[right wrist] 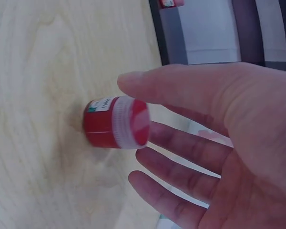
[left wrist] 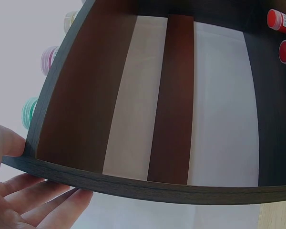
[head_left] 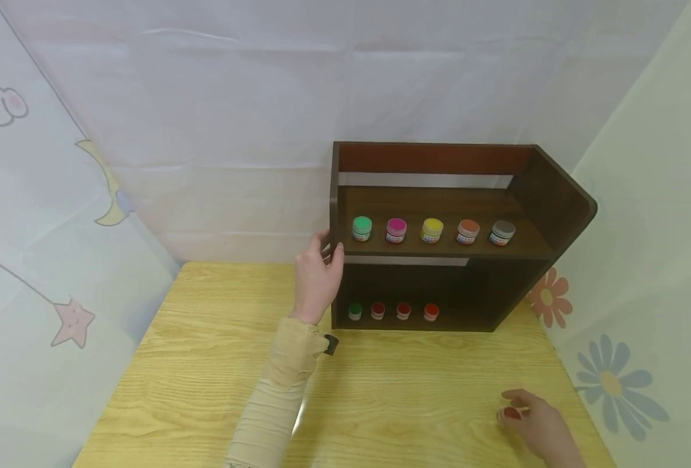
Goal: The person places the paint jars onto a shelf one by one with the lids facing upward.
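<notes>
My left hand (head_left: 317,276) grips the front edge of the left side panel of a dark brown two-tier shelf (head_left: 450,255). In the left wrist view its thumb lies on one side of the panel and the fingers (left wrist: 43,195) on the other. At the lower right, over the table, my right hand (head_left: 541,426) holds a small red paint jar (right wrist: 115,123) with a translucent-rimmed lid between thumb and fingers. Part of the index finger is hidden behind the jar. Whether the jar's base touches the table I cannot tell.
On the upper tier stand several paint jars, from a green one (head_left: 361,229) to a grey one (head_left: 502,233). The lower tier bears a dark green jar (head_left: 354,312) and three red ones (head_left: 404,311). Printed cloth (head_left: 251,130) hangs behind the wooden table (head_left: 205,338).
</notes>
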Motion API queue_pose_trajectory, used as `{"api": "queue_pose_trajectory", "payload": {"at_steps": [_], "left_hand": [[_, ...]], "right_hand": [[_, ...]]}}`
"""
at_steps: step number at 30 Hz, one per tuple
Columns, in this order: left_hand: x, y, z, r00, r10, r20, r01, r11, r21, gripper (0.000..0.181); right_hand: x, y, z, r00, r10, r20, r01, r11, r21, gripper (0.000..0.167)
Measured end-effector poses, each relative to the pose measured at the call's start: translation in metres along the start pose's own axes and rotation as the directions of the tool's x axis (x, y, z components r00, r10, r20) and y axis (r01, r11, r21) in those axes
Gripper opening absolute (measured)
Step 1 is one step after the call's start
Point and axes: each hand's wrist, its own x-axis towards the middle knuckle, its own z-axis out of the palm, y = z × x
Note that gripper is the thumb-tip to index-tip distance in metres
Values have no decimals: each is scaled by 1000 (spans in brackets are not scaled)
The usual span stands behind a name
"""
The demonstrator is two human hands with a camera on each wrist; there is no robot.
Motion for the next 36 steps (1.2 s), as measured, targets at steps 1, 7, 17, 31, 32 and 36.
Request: {"api": "queue_pose_trajectory", "payload": {"at_steps": [1,7,17,31,32,36], "left_hand": [[0,0,0,1000,1,0,-1,1000,0,34],[0,-2,1,1000,0,5,0,1000,1,36],[0,-2,1,1000,-1,7,1,1000,7,37],[-1,-2,0,1000,-7,7,7,1000,-2,36],[-1,-2,0,1000,-9,7,9,1000,-2,36],[-1,-1,1,1000,-11,6,11,1000,3,36]], "right_hand": [[0,2,1,1000,-1,0,1,1000,-4,52],[3,11,11,1000,26,-9,-26,1000,13,52],[6,24,18,999,45,-28,-45,999,25,37],[6,16,11,993,77,-92,-73,996,47,35],[6,16,11,992,81,-94,-77,996,49,35],[8,17,11,991,96,-95,-91,994,60,34]]}}
